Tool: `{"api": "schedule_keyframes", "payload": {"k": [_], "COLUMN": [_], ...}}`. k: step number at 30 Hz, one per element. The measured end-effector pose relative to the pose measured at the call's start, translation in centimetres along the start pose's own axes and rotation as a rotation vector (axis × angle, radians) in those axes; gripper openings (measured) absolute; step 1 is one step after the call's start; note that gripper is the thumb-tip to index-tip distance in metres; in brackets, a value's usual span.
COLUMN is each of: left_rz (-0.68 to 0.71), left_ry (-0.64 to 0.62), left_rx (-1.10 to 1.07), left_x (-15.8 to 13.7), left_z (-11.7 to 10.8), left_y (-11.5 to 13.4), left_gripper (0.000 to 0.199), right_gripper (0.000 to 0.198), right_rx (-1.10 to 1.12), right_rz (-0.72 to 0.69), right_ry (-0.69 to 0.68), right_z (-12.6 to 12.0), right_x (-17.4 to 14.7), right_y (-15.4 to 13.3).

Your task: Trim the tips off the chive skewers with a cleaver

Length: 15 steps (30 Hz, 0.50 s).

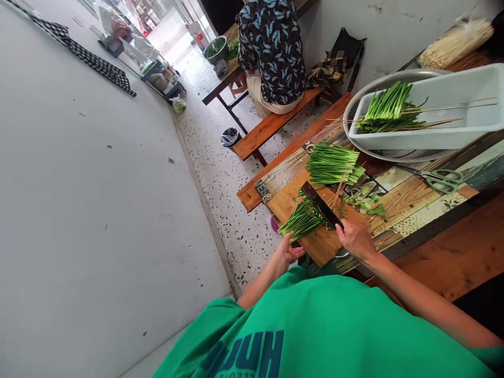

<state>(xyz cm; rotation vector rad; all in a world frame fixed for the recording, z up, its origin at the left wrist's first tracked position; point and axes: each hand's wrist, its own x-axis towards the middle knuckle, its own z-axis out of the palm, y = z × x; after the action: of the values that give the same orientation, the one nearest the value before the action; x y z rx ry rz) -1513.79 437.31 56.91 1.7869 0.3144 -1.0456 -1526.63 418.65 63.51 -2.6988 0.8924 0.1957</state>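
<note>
Head camera: at left, the left hand (289,252) is loosely open, fingers extended, beside the near ends of a bundle of green stalks (298,221) (whether the thumb touches them, I cannot tell). The bundle lies across the cutting board (321,248), its chopped ends under the knife (319,203). The stalks look light, bendy and easily bruised, probably slippery if wet; a gentle grip around the whole bundle, well back from the blade, would suit. Farther right, the right hand (355,240) is closed around the knife's handle.
</note>
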Motion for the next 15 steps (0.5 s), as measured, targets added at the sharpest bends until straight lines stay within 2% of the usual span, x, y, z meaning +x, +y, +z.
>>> {"api": "schedule_keyframes", "payload": {"k": [1,2,3,5,7,10,12,15], "left_rz": [0.01,0.082,0.209,0.567,0.8,0.865,0.824,0.732], "left_ry": [-0.013,0.005,0.047,0.152,0.188,0.13,0.122,0.184], "left_rx": [0.064,0.16,0.287,0.621,0.926,1.148,1.177,1.151], "left_x": [-0.9,-1.5,-1.8,-1.3,0.6,4.3,5.9,6.8], "left_z": [0.0,0.0,0.2,1.0,2.2,4.0,4.7,5.0], "left_y": [-0.3,-0.5,-0.5,0.2,1.2,2.1,2.0,1.6], "left_gripper": [0.06,0.069,0.08,0.103,0.113,0.103,0.092,0.08], "right_gripper": [0.032,0.032,0.032,0.032,0.033,0.034,0.035,0.035], "right_rx": [0.001,0.003,0.005,0.001,-0.008,-0.019,-0.036,-0.085], "right_rz": [0.006,0.009,0.011,0.024,0.037,0.004,-0.033,-0.081], "right_ry": [0.007,0.014,0.02,0.026,0.024,0.023,0.023,-0.04], "right_z": [0.1,0.1,0.1,0.0,-0.1,-0.1,0.1,0.5], "right_x": [-0.1,-0.2,-0.3,-0.5,-0.7,-1.3,-1.9,-2.8], "right_y": [0.0,0.0,0.1,0.1,0.0,-0.3,-0.6,-1.3]}}
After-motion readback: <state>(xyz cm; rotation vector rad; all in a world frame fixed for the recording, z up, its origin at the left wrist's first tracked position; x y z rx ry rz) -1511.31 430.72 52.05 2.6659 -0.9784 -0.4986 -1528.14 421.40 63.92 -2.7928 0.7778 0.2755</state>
